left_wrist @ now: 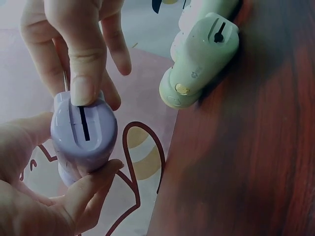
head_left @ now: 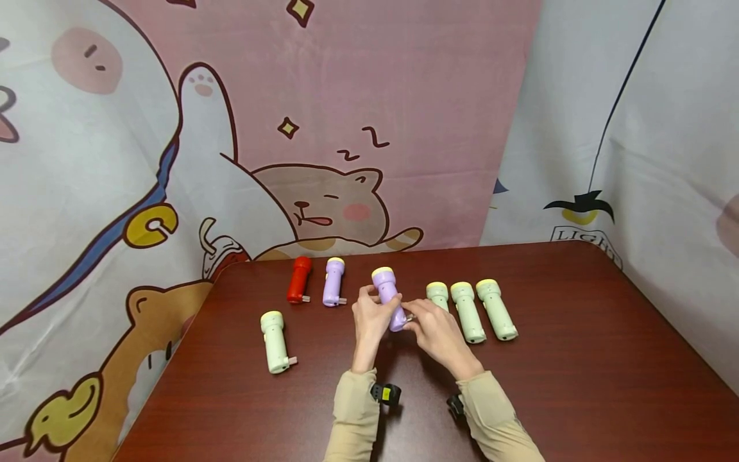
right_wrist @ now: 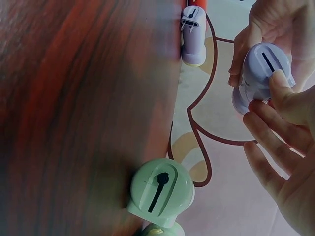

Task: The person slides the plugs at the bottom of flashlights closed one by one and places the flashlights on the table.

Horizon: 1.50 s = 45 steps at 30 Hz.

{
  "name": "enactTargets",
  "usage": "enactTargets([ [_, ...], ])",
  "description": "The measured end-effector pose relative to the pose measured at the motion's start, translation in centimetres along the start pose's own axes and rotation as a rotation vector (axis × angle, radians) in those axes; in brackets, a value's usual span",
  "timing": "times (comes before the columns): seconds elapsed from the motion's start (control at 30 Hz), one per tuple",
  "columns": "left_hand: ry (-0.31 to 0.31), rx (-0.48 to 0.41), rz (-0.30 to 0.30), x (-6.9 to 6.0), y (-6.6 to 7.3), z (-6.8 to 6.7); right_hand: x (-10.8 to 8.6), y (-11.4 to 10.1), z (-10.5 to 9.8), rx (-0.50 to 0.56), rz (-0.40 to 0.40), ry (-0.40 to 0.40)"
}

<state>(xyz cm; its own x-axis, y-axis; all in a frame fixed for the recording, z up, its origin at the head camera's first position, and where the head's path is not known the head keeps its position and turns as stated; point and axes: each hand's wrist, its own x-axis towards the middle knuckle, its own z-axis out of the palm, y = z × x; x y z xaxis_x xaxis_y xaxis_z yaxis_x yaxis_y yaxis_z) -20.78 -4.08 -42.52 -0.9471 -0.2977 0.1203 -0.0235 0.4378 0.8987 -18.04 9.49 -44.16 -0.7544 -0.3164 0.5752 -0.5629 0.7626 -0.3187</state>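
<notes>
My left hand grips a purple flashlight by its body, lifted above the table with its yellow-rimmed head pointing away. My right hand pinches its tail end, the thumb lying on the slotted end face while the fingers curl in behind. Metal plug prongs stick out at the tail beside the right fingers. In the left wrist view the dark slot shows below the thumb. Just right of the right hand lie several pale green flashlights, the nearest partly hidden by that hand.
On the left lie a red flashlight, another purple flashlight and a pale green flashlight, all with prongs out at the side. The brown wooden table ends at a cartoon-printed cloth behind it.
</notes>
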Motion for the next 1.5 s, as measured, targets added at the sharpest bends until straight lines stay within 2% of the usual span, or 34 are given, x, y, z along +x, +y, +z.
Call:
enactTargets([
  [0.43,0.006,0.007,0.004,-0.05,0.15,0.02,0.13,-0.09,-0.08,0.001,-0.004,0.022],
  [0.67,0.002,0.009,-0.017,-0.11,0.25,0.07,0.12,-0.17,-0.15,0.005,-0.001,0.013],
  [0.9,0.016,0.021,0.003,-0.18,0.37,0.11,0.12,-0.2,-0.22,-0.005,0.005,0.018],
  [1.5,0.028,0.002,-0.016,-0.14,0.28,0.26,0.04,-0.23,0.08,-0.012,-0.009,0.049],
])
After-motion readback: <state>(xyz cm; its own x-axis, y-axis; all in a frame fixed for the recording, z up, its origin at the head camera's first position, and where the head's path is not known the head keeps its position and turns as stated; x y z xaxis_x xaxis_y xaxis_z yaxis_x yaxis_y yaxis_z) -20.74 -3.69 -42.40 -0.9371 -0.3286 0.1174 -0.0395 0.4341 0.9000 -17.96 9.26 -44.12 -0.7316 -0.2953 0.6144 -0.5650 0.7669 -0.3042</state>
